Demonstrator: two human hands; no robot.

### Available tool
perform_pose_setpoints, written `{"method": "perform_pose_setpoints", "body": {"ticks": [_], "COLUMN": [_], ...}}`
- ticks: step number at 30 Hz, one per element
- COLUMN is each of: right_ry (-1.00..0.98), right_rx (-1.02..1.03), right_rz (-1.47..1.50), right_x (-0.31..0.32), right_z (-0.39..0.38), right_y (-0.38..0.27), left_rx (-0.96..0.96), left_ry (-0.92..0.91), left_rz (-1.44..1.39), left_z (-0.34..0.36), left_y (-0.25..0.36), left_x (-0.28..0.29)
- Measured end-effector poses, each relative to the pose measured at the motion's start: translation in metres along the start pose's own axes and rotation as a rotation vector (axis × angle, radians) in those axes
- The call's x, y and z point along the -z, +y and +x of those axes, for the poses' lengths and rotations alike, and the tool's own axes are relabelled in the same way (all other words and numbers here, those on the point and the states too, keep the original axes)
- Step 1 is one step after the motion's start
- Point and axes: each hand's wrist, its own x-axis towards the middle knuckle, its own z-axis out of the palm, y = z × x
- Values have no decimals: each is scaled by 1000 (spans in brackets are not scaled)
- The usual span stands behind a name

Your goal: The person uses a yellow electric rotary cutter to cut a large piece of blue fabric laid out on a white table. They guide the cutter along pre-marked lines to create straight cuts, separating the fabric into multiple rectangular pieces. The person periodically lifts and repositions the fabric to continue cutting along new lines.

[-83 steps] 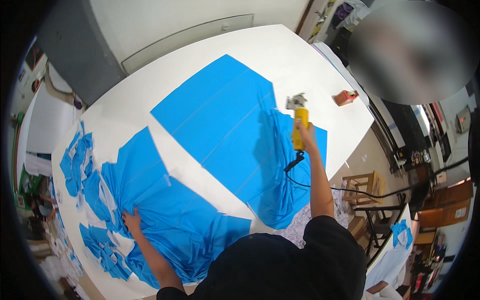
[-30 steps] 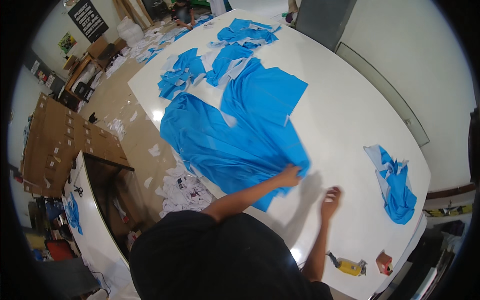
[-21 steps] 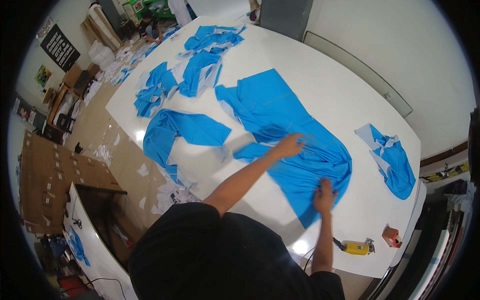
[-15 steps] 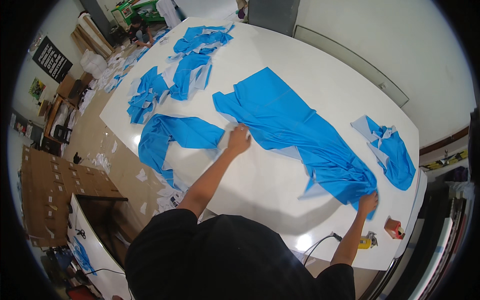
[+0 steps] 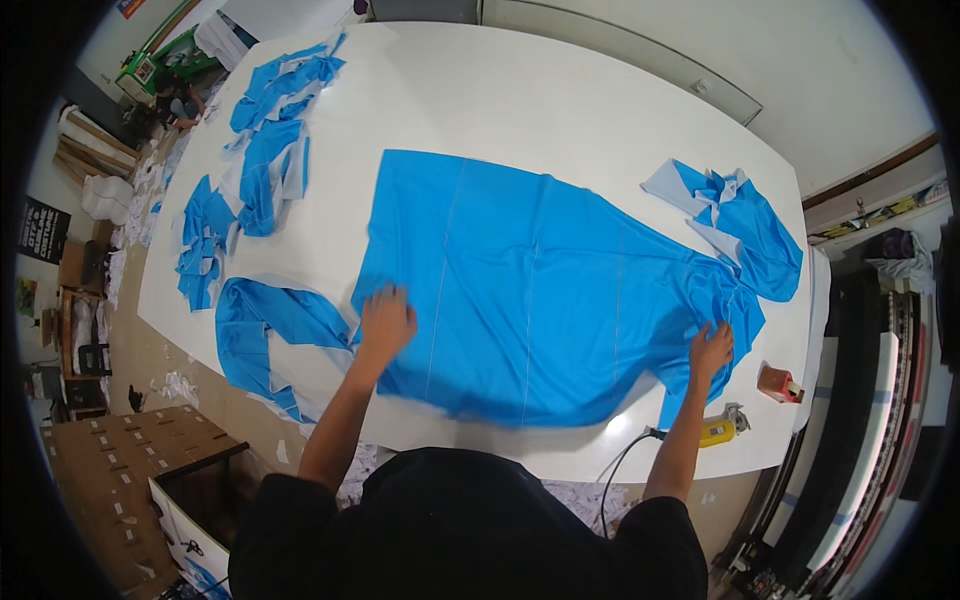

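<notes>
A large piece of blue fabric (image 5: 490, 290) with pale crease lines lies across the white table (image 5: 450, 80) in front of me. Its left part is spread out, while the right end is bunched in folds. My left hand (image 5: 388, 325), slightly blurred, rests on the fabric near its left edge with fingers stretched out. At the bunched end, my right hand (image 5: 711, 352) has its fingers closed on the cloth. Just below that hand is a yellow corded power tool (image 5: 718, 431), partly hidden by my right forearm.
Crumpled blue pieces (image 5: 272, 170) lie along the table's left side, and a curved blue piece (image 5: 245, 335) sits near my left arm. Another blue-and-white piece (image 5: 760, 235) is at the right. A small red container (image 5: 778, 384) stands near the right edge. A person (image 5: 178, 100) crouches far left.
The large fabric has been opened out toward me, from a narrow diagonal strip to a wide sheet. My left hand has come nearer with its edge. The view has turned to the right.
</notes>
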Motion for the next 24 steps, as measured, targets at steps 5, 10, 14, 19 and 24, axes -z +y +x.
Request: {"method": "perform_pose_setpoints", "body": {"ticks": [5,10,14,19,24], "right_ry": [-12,-347,-433,-53,120], "right_rx": [-165,-253,-299,49,368], "right_rz": [88,80,29,392,512], "right_x": [-45,-106,-159,-184,-149], "right_z": [61,155,215,322,223], "right_y": [-43,-21,-69,-39,-121], "left_rx": [-207,-98,-59,-119,-93], "left_ry": [444,372,328,277,429], "left_rz": [-65,131,140,-38,-48], "left_z": [160,266,317,410,335], "left_y": [3,-26,-45,12,-36], "left_x": [-36,-36,-9,1,6]}}
